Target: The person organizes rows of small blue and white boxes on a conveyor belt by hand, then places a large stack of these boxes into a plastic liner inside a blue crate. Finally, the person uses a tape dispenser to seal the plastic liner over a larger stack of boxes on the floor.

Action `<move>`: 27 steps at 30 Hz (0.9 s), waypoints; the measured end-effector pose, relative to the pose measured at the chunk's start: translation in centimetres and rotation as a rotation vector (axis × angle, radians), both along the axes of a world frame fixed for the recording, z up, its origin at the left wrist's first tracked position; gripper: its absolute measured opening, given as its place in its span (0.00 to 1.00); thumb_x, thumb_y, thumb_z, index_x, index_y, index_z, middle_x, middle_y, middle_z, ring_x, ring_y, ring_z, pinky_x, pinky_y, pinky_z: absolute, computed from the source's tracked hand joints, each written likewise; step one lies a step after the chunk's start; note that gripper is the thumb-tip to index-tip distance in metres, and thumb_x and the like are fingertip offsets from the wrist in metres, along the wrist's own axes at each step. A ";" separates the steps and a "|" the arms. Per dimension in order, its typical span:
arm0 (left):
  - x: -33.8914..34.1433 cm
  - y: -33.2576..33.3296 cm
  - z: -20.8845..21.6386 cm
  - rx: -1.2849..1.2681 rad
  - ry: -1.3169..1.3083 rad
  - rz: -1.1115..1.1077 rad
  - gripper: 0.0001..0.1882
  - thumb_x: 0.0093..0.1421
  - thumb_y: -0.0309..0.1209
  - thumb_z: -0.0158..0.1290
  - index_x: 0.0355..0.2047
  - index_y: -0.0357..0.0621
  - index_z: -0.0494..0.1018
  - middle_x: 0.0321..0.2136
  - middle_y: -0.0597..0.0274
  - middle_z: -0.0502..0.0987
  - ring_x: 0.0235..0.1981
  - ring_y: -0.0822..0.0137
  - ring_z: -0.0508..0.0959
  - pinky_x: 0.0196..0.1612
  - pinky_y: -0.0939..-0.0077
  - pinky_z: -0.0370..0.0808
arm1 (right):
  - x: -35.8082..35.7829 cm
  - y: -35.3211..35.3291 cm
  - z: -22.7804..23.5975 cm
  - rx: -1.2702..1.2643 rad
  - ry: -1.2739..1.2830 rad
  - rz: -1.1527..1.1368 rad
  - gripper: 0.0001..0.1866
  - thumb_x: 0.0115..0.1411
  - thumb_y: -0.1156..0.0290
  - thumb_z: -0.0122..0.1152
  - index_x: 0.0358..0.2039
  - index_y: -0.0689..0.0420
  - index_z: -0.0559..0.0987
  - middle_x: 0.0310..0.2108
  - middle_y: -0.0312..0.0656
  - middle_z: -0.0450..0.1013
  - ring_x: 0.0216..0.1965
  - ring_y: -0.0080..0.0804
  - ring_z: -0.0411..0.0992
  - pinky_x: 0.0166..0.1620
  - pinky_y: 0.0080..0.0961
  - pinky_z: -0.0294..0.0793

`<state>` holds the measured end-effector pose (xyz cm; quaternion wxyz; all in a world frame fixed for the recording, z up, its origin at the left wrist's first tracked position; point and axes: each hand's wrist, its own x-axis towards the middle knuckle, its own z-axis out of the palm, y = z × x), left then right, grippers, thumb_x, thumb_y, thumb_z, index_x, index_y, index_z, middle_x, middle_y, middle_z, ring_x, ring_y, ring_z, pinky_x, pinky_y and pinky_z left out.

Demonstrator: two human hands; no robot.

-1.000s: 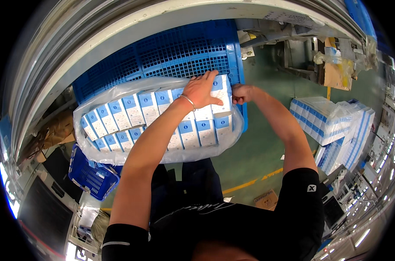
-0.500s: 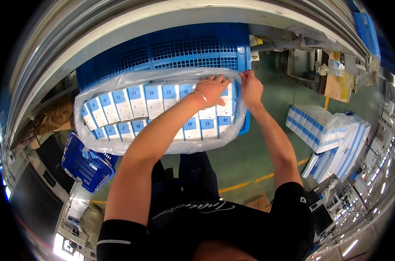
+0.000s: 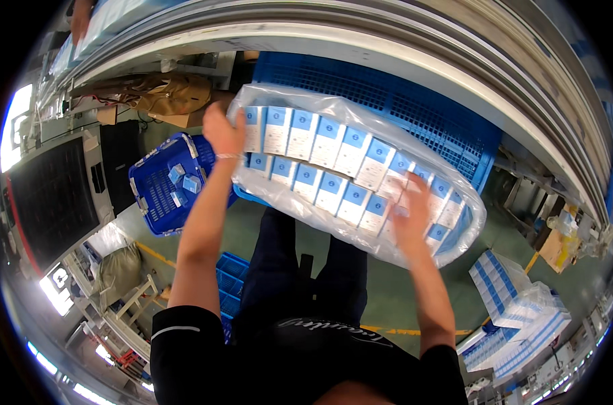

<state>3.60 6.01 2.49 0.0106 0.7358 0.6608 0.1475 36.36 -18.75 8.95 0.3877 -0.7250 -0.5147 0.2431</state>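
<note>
Two rows of small white-and-blue cartons (image 3: 328,143) stand packed inside a clear plastic liner bag (image 3: 326,219), which sits over a blue crate (image 3: 441,121). At the left end of the bag is my left hand (image 3: 224,131), its thumb spread from the fingers beside the end carton. Whether it touches the bag's rim is hard to see. My right hand (image 3: 412,208) is over the cartons towards the right end, fingers apart and slightly smeared by motion. Part of the cartons under it is hidden.
A blue basket (image 3: 159,210) holding a few small blue-and-white boxes stands at the left. Blue trays (image 3: 231,280) lie near my legs. Stacked cartons (image 3: 498,287) wrapped in film are on the right floor. A metal ledge (image 3: 360,42) runs along the far side.
My view has turned, so the bag now slants down to the right. My left hand went from the right-hand cartons to the left end; my right hand left the right rim for the cartons.
</note>
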 end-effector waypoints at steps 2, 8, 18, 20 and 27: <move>-5.4 1.8 -1.9 -0.518 -0.051 0.203 0.47 0.53 0.65 0.43 0.51 0.27 0.65 0.49 0.35 0.69 0.53 0.44 0.68 0.55 0.62 0.63 | -9.9 7.0 -3.2 -0.061 0.128 0.314 0.18 0.52 0.75 0.58 0.46 0.53 0.78 0.56 0.47 0.61 0.58 0.47 0.58 0.59 0.41 0.60; -9.0 1.2 -3.6 -1.094 -0.175 0.070 0.51 0.55 0.70 0.31 0.41 0.23 0.72 0.42 0.28 0.72 0.51 0.42 0.71 0.55 0.63 0.64 | -20.9 19.0 -10.4 0.011 -0.510 0.670 0.33 0.58 0.49 0.52 0.60 0.52 0.63 0.64 0.43 0.52 0.65 0.47 0.47 0.65 0.47 0.41; -8.8 -0.4 6.1 -0.278 -0.472 -0.346 0.14 0.64 0.30 0.41 0.33 0.33 0.75 0.29 0.43 0.77 0.31 0.48 0.78 0.36 0.63 0.73 | -23.6 16.7 -10.3 -0.105 -0.533 0.639 0.35 0.59 0.47 0.48 0.63 0.49 0.59 0.67 0.42 0.46 0.68 0.43 0.42 0.67 0.48 0.36; -11.4 -0.7 5.2 -0.395 -0.589 -0.175 0.15 0.65 0.33 0.43 0.36 0.33 0.75 0.30 0.50 0.78 0.32 0.57 0.78 0.37 0.69 0.72 | -23.5 17.2 -8.0 -0.498 -0.269 0.754 0.36 0.59 0.47 0.47 0.64 0.50 0.55 0.65 0.42 0.50 0.66 0.41 0.47 0.65 0.45 0.43; -13.2 -0.7 5.3 -0.863 -1.015 0.043 0.11 0.58 0.29 0.54 0.38 0.35 0.70 0.30 0.63 0.74 0.32 0.76 0.71 0.35 0.82 0.69 | -5.6 -0.7 -6.6 -0.303 -0.373 0.028 0.21 0.52 0.73 0.58 0.48 0.61 0.72 0.48 0.52 0.67 0.56 0.48 0.60 0.58 0.37 0.60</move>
